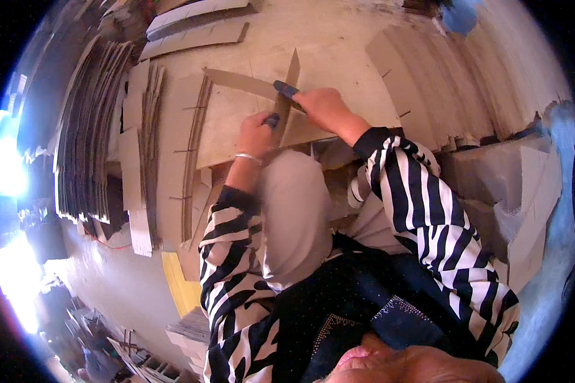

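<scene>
Two narrow brown cardboard strips cross each other in an X above a pale board. One cardboard strip (239, 82) slants from the upper left toward my right hand (329, 110). The other cardboard strip (294, 67) runs from the far side down to my left hand (257, 135). My left hand is closed on the near end of that strip, its thumb side toward the crossing. Near the crossing, the fingers of my right hand are closed on the slanting strip. Dark coverings wrap some fingers on both hands. The exact joint between the strips is partly hidden by my fingers.
Slotted cardboard strips (188, 159) lie at the left of the board (335, 48), with a tall stack of cardboard sheets (92, 127) beyond. More cardboard pieces (195, 39) lie at the far left. Wide cardboard sheets (421, 83) fill the right side.
</scene>
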Demonstrator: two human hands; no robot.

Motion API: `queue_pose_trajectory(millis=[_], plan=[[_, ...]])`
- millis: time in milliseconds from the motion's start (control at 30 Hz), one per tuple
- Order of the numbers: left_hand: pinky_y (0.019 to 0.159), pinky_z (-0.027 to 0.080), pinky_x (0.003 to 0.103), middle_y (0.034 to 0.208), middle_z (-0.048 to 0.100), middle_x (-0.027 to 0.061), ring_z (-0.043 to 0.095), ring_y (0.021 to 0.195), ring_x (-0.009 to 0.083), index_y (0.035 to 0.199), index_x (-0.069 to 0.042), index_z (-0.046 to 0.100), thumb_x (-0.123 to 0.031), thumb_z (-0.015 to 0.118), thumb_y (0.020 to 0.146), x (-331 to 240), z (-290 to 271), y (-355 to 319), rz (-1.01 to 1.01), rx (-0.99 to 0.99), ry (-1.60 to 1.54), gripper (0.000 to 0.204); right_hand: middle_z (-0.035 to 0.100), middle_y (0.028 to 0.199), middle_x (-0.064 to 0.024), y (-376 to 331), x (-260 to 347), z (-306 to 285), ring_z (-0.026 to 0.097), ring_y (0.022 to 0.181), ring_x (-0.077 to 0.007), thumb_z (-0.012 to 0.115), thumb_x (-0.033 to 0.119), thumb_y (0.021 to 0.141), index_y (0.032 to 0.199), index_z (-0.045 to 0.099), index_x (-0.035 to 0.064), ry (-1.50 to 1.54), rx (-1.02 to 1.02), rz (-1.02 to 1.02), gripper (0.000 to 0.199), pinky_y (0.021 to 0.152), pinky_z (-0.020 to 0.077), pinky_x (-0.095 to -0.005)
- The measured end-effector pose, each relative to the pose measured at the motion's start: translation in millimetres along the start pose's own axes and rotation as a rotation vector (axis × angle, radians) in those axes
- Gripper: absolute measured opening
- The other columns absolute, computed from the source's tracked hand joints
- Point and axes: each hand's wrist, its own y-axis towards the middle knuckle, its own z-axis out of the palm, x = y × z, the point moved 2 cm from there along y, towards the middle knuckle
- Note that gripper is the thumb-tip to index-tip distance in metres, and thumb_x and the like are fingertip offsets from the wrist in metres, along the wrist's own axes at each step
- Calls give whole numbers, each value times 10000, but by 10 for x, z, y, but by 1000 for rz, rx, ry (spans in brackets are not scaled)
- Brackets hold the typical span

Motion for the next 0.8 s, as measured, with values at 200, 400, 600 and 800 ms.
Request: queue_pose_trajectory(millis=[200,400,600,800], plan=[[974,414,358,1205,595,167,551,1123,298,1169,-11,598,-238,539,906,-16,-459,-98,243,116,265,352,631,803,-161,12,-20,-232,617,802,-369,566,17,729,1097,530,70,-55,103,113,374,626,464,-491],[938,429,461,1206,555,179,511,1136,359,1174,-6,565,-382,636,814,545,-1383,-138,-213,-391,1304,526,661,821,-154,-94,-121,-184,649,781,-359,561,46,766,1078,557,64,-131,74,192,312,624,492,-486],[881,448,456,1121,567,117,515,1113,310,1160,-50,575,-226,618,798,798,-1124,-247,-133,-360,1396,405,651,821,-144,-110,-12,-125,636,789,-359,539,42,771,1107,573,93,-30,-46,54,342,625,488,-480],[650,447,337,846,634,116,566,755,212,991,-21,662,-164,614,825,534,-1223,-97,44,-564,554,224,606,761,-117,-113,235,-135,600,714,-335,520,14,741,1208,550,166,30,-196,-147,491,583,474,-438]])
